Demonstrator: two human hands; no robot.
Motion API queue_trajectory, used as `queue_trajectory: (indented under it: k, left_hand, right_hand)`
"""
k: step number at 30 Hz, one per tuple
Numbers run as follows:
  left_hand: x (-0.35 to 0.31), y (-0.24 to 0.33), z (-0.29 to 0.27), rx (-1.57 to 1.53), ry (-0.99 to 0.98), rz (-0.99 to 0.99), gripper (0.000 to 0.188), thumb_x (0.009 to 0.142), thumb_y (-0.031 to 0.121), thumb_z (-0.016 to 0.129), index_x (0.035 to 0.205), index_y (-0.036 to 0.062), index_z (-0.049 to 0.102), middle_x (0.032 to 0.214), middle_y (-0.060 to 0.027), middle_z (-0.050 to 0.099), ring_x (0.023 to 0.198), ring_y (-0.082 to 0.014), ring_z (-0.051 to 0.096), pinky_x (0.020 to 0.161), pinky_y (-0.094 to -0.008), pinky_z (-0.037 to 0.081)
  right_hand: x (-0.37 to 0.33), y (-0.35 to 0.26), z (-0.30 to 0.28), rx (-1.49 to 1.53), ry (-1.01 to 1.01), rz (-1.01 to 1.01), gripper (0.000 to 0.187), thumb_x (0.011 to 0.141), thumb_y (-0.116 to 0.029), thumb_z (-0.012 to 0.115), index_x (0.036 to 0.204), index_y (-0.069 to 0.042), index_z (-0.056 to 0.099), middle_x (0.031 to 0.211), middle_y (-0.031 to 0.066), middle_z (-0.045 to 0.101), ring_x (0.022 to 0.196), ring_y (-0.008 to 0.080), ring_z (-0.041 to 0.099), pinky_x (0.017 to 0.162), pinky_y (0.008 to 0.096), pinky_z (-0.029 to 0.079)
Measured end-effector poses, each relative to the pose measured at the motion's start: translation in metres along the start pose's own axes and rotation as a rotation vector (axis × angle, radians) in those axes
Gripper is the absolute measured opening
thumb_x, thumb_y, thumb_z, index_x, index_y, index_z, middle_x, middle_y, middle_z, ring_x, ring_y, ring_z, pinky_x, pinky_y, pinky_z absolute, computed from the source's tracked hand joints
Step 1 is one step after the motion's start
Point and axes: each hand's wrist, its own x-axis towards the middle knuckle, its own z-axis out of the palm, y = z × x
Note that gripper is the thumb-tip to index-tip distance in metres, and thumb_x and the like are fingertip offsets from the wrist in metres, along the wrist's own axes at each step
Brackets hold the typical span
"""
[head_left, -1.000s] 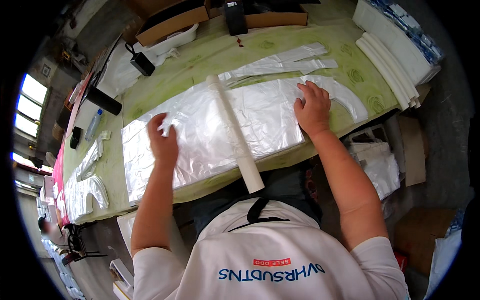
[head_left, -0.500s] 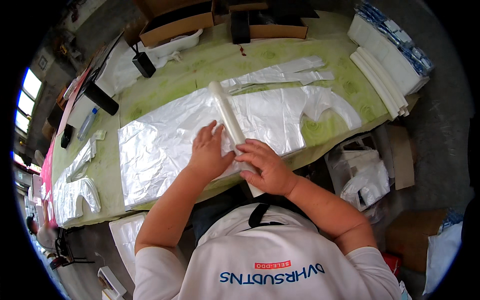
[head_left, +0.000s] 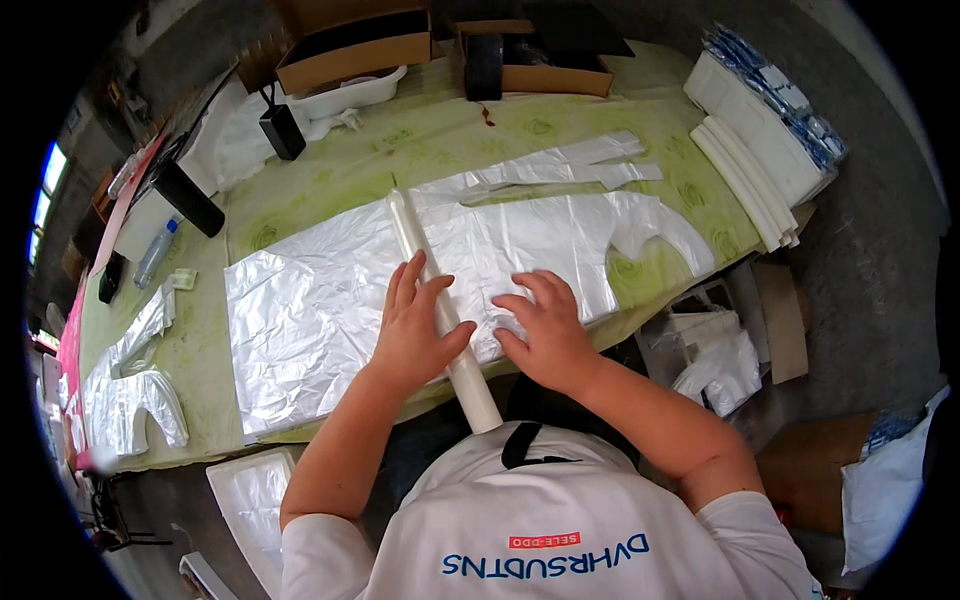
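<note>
A long whitish roll [head_left: 413, 238] lies slantwise across a shiny, translucent plastic garment [head_left: 310, 310] spread flat on the table. The roll's near end reaches past the table edge to my shirt. My left hand [head_left: 408, 335] rests against the roll, with fingers spread and its index finger and thumb reaching over it. To the right, my right hand [head_left: 548, 335] is open over the plastic, fingers apart and slightly bent, holding nothing. A sleeve-like strip [head_left: 540, 165] of the plastic extends along the far side, and a curved piece [head_left: 670, 232] lies at the right end.
A green patterned cloth [head_left: 390, 125] covers the table. Folded plastic pieces [head_left: 135, 400] lie left, near a bottle [head_left: 155, 255] and black cylinder [head_left: 188, 200]. Cardboard boxes [head_left: 355, 50] stand at the back. White rolls [head_left: 745, 185] and a bag-topped white stack [head_left: 760, 130] are right.
The roll has shifted left and toward me across the plastic. My right hand has come off it and moved to its right; my left hand now reaches over it.
</note>
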Motion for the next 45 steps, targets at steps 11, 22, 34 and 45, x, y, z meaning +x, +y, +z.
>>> queue_trajectory:
  k: [11,22,34,45]
  left_hand:
    - [-0.014,-0.014,-0.010,-0.019,-0.036,-0.101,0.074,0.071,0.030,0.083,0.138,0.0114,0.059,0.160,-0.0211,0.034,0.146,-0.0362,0.037,0.110,-0.0511,0.035]
    - [-0.020,-0.018,-0.008,-0.363,0.193,-0.166,0.058,0.071,0.011,0.079,0.122,0.0062,0.051,0.147,-0.0199,0.046,0.129,-0.0324,0.050,0.107,-0.0461,0.037]
    - [0.033,-0.005,-0.053,-0.120,-0.301,0.332,0.039,0.097,0.026,0.051,0.127,0.0063,0.066,0.140,-0.0145,0.060,0.141,-0.0423,0.040,0.121,-0.0509,0.024]
    - [-0.052,-0.058,-0.059,0.303,0.180,-0.027,0.027,0.078,0.017,0.080,0.093,0.0094,0.059,0.130,-0.0147,0.058,0.144,-0.0447,0.034,0.116,-0.0560,0.031]
  right_hand:
    - [0.148,0.056,0.064,-0.438,-0.229,0.336,0.056,0.094,-0.049,0.059,0.145,-0.024,0.055,0.166,0.0162,0.021,0.151,0.0461,0.016,0.118,0.0690,0.013]
    - [0.116,-0.007,0.044,0.164,-0.059,-0.185,0.073,0.090,-0.030,0.071,0.151,-0.004,0.040,0.153,0.0228,0.041,0.143,0.0424,0.037,0.119,0.0535,0.027]
    - [0.074,-0.062,0.065,0.256,-0.226,-0.201,0.036,0.083,-0.011,0.068,0.118,-0.006,0.065,0.129,0.0155,0.060,0.122,0.0341,0.055,0.103,0.0476,0.045]
    - [-0.034,-0.036,-0.006,0.291,0.015,-0.168,0.031,0.080,-0.004,0.072,0.111,-0.009,0.070,0.132,0.0161,0.059,0.126,0.0429,0.053,0.104,0.0482,0.046]
